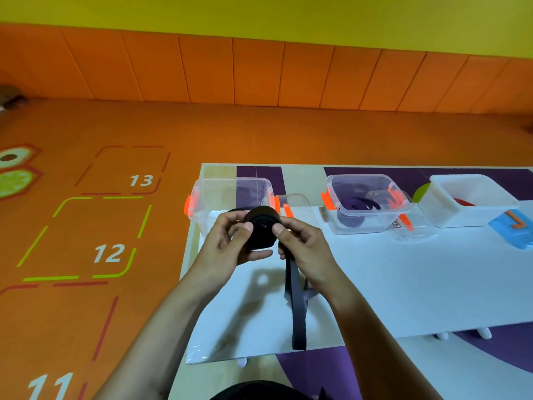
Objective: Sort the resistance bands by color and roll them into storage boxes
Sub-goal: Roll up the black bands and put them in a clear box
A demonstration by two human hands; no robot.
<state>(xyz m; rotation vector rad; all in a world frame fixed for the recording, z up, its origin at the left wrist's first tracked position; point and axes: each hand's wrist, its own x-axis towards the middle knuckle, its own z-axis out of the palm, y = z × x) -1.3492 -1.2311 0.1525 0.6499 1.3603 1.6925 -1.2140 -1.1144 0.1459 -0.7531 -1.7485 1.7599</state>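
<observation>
A black resistance band (pixel 262 229) is wound into a thick roll, held above the white table (pixel 375 284). My left hand (pixel 230 243) grips the roll from the left, thumb on its face. My right hand (pixel 302 241) pinches it from the right, and the band's loose tail (pixel 298 313) hangs from that hand down to the table. Behind the roll stands a clear storage box (pixel 230 197) with orange clips. A second clear box (pixel 369 202) to the right holds a purple band (pixel 357 204). Further right, a white box (pixel 470 197) shows something red (pixel 464 202) inside.
Clear lids with orange clips (pixel 415 223) lie beside the boxes. A blue card with an orange mark (pixel 513 226) sits at the table's right edge. The table's left edge borders an orange floor mat with numbered squares (pixel 109 252). An orange padded wall runs behind.
</observation>
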